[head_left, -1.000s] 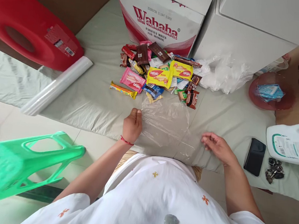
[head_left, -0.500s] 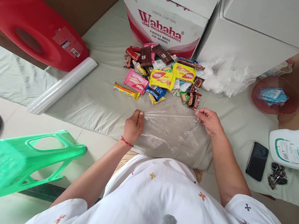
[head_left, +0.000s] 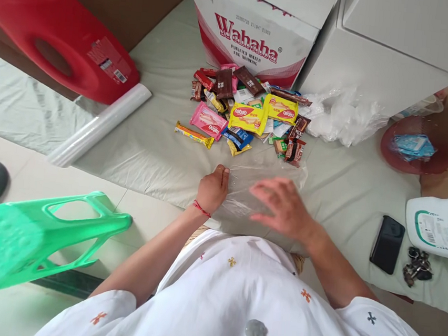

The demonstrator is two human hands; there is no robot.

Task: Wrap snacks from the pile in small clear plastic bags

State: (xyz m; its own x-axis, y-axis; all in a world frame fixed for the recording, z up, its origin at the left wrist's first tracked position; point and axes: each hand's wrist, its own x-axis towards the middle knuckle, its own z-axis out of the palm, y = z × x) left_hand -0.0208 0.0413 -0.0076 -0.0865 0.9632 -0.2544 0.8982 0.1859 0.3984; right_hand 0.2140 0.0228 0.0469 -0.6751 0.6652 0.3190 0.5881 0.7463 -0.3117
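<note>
A clear plastic bag [head_left: 242, 183] lies in front of me on the pale green sheet, its outline hard to make out. My left hand [head_left: 213, 189] is closed on the bag's left edge. Over the bag's middle, my right hand [head_left: 283, 208] is slightly blurred, with its fingers apart and nothing in them. Just beyond the bag is a pile of wrapped snacks: two yellow wafer packs [head_left: 248, 118], a pink wafer pack [head_left: 208, 120], dark brown packets [head_left: 249, 80] and several smaller ones. A narrow yellow-orange packet [head_left: 194, 135] lies at the pile's left.
Behind the snacks stands a white and red carton [head_left: 256, 39], with crumpled clear plastic [head_left: 343, 116] beside it. At left are a red jug [head_left: 62, 41], a plastic roll [head_left: 101, 124] and a green stool [head_left: 42, 240]. A phone [head_left: 388, 244], keys [head_left: 417, 267] and white jug [head_left: 440, 226] lie right.
My right hand has let go of the bag's right corner and moved left over the bag, fingers spreading. The left hand keeps its hold, shifted slightly right in view.
</note>
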